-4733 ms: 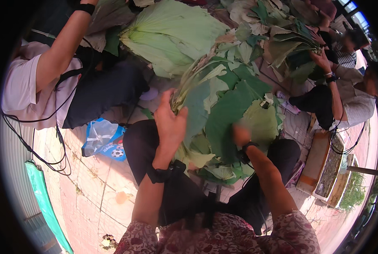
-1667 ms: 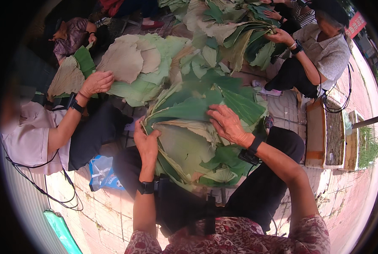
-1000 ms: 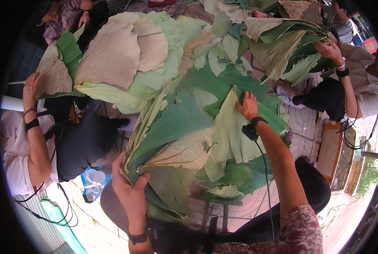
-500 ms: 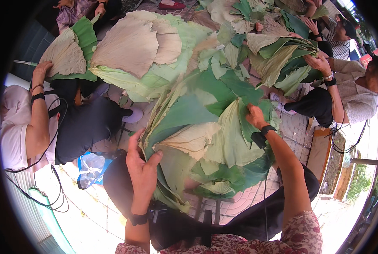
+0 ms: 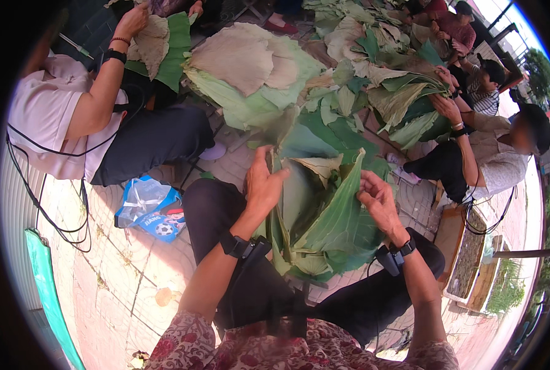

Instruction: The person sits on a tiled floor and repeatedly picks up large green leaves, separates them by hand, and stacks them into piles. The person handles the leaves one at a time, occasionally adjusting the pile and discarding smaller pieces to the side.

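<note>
A bundle of large green lotus leaves (image 5: 330, 228) stands over my lap, its sides folded up around a hollow. My left hand (image 5: 266, 188) grips the bundle's left edge, fingers partly hidden behind the leaves and thumb at the front. On the other side, my right hand (image 5: 378, 200) has its fingers curled at the edge of a raised pale-green leaf (image 5: 336, 216). A dry tan leaf (image 5: 318, 168) shows inside the fold. More dark green leaves (image 5: 336, 132) spread out just beyond.
A pile of dried leaves (image 5: 235, 58) lies ahead. Co-workers sit around; at the right, a person's hands (image 5: 444, 108) hold another leaf bundle (image 5: 401, 102). A blue plastic bag (image 5: 148, 206) is on the paving left of my knee. Wooden planters (image 5: 472, 259) stand at the right.
My hands have come closer together, and the spread leaves are now gathered into an upright fold. The co-worker at the left has raised a hand with a leaf. My view has shifted.
</note>
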A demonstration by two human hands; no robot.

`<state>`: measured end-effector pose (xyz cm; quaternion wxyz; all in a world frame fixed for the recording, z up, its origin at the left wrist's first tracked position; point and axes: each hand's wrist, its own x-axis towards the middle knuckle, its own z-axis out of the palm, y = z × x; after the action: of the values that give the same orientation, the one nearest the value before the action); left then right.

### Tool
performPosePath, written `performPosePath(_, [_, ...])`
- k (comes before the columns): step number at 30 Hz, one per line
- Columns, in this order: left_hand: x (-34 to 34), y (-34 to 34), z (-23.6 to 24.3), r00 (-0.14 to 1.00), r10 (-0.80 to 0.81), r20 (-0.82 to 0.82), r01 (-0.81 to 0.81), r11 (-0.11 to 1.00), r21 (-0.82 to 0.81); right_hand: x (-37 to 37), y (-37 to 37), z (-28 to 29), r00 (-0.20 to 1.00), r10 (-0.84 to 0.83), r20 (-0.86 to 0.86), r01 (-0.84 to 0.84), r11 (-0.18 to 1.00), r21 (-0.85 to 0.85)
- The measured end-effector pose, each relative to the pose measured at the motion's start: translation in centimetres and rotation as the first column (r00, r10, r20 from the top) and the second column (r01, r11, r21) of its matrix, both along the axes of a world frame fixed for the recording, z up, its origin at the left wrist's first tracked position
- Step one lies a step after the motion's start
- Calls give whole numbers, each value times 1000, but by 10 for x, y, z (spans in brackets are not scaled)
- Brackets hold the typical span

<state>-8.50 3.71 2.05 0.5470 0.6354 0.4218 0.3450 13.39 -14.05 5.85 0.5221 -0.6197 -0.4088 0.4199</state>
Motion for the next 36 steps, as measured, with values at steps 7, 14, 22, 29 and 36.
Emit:
performPosePath(7, [2, -9, -11, 980, -140, 144, 165, 971, -173, -92, 26, -33, 892, 16, 451, -58, 995, 78])
performPosePath(14, [-17, -13, 20, 995, -100, 24, 100, 995, 26, -115, 42, -16, 899, 76, 432, -134, 986, 104])
performPosePath(22, [-43, 4, 31, 985, 119, -127, -83, 962, 258, -82, 39, -85, 830, 427, 360, -397, 904, -158])
performPosePath(29, [-47, 10, 50, 972, 183, -146, -151, 966, 208, 44, 44, -236, 771, 170, 614, 132, 900, -415])
performPosePath(36, [-39, 15, 59, 965, 199, -170, -193, 980, 54, 75, 134, -288, 540, 59, 840, 290, 924, -251])
